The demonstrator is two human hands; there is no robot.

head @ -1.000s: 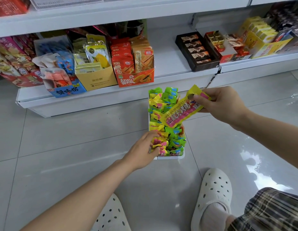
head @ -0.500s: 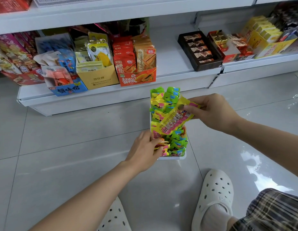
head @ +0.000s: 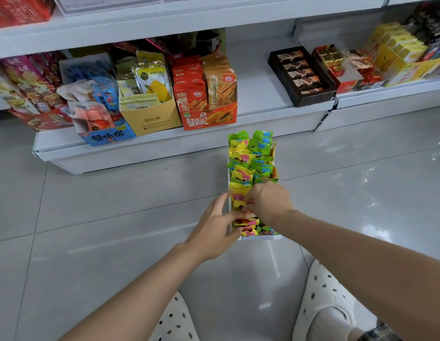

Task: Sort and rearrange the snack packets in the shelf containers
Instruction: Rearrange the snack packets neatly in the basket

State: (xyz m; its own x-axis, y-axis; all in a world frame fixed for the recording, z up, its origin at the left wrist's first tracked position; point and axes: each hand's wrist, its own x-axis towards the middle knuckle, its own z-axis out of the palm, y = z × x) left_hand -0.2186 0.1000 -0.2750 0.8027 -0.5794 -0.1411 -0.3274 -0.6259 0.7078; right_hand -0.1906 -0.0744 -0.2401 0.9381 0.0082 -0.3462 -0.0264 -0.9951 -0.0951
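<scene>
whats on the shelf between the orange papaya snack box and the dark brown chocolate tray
Nothing: in the head view the white shelf is bare between the orange papaya box and the dark chocolate tray.

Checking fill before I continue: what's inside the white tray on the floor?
The white tray holds rows of yellow and green packets; both hands cover the near part, and its bottom is hidden.

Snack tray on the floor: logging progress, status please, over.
Both hands, left and right, down in white tray; right fingers tucking among yellow packets. Grip unclear. Nothing in the way.
</scene>
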